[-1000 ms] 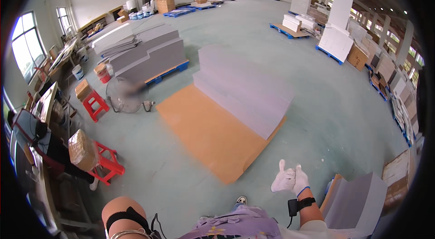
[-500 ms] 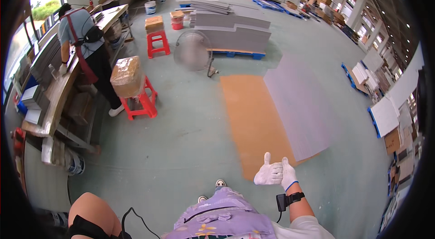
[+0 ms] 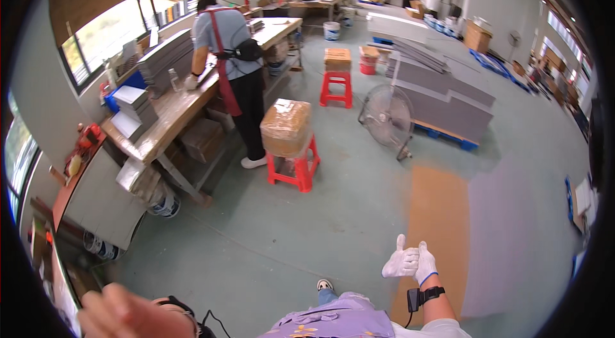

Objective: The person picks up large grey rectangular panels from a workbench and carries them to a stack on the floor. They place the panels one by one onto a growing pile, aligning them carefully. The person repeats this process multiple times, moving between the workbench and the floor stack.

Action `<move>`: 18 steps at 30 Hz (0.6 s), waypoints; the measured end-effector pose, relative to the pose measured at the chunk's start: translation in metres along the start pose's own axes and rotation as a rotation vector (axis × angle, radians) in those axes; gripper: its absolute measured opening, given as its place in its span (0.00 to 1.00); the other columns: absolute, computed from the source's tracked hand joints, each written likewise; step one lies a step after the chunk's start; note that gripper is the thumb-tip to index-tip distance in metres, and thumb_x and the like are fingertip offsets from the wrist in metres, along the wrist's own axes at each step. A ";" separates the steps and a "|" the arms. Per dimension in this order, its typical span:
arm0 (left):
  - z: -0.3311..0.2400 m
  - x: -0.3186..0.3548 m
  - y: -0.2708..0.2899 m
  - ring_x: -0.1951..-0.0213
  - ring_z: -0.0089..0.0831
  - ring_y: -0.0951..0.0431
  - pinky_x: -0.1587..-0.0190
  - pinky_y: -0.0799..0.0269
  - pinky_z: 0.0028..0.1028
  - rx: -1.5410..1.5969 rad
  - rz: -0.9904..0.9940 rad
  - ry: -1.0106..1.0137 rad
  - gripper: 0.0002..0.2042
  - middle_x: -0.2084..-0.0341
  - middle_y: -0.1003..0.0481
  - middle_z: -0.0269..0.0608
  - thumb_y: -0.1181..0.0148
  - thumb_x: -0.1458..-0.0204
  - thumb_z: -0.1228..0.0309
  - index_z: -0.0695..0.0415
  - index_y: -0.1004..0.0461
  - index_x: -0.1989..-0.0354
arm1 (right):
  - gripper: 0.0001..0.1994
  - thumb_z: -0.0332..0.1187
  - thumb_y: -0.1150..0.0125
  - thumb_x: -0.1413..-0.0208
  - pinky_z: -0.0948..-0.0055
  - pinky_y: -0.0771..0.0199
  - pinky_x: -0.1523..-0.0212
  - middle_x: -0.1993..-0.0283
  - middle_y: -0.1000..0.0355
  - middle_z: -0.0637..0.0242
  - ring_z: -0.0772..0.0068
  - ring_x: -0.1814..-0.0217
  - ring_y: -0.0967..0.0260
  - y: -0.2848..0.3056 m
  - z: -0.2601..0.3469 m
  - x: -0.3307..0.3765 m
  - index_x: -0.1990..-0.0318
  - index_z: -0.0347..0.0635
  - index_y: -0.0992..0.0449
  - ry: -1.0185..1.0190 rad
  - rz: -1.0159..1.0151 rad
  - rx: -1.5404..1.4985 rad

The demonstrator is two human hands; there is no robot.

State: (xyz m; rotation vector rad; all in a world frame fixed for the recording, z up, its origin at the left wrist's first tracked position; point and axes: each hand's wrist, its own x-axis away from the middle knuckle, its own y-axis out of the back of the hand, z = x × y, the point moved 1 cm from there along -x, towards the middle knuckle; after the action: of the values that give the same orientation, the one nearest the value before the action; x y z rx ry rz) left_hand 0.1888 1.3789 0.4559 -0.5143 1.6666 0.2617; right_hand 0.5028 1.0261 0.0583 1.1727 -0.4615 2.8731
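My right hand, in a white knitted glove with a blue cuff, is raised in front of me at the lower right. It is closed on a second white glove, whose thumb points up and whose fingers look curled. A black device on a strap is on my right wrist. My left hand is bare and blurred at the lower left, with a black band behind it. Its fingers are smeared by motion, and nothing can be made out in them.
Orange-brown board and a grey sheet lie on the floor at right. Ahead stand a fan, red stools with boxes, and stacked grey boards. A co-worker leans over the long workbench at left.
My view has swung left, so the bench and co-worker sit nearer the middle. My bare left hand has come into view at lower left. The right hand keeps the same grip.
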 end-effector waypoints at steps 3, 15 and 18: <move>0.045 -0.003 -0.008 0.44 0.45 0.28 0.41 0.35 0.50 0.393 0.327 0.522 0.22 0.51 0.25 0.41 0.61 0.33 0.50 0.51 0.24 0.50 | 0.22 0.52 0.59 0.31 0.72 0.29 0.87 0.74 0.28 0.68 0.71 0.81 0.30 -0.045 0.008 -0.042 0.66 0.44 0.28 -0.068 0.075 0.040; 0.098 -0.013 0.031 0.45 0.41 0.27 0.41 0.35 0.42 0.738 0.379 0.459 0.21 0.50 0.24 0.45 0.59 0.32 0.56 0.57 0.27 0.45 | 0.21 0.53 0.54 0.33 0.71 0.30 0.87 0.76 0.29 0.68 0.71 0.81 0.30 -0.294 -0.022 -0.072 0.68 0.45 0.28 -0.126 0.279 0.446; 0.104 -0.009 0.076 0.45 0.39 0.27 0.41 0.35 0.40 0.753 0.451 0.530 0.21 0.50 0.24 0.45 0.59 0.32 0.57 0.58 0.27 0.44 | 0.21 0.53 0.53 0.33 0.72 0.30 0.86 0.76 0.30 0.69 0.72 0.81 0.31 -0.359 -0.053 -0.049 0.68 0.46 0.28 -0.115 0.323 0.499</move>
State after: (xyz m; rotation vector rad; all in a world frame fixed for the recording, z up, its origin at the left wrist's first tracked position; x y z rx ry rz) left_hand 0.2449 1.4940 0.4386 0.4029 2.2171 -0.2070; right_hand 0.5425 1.3888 0.0845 1.4452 0.0929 3.3334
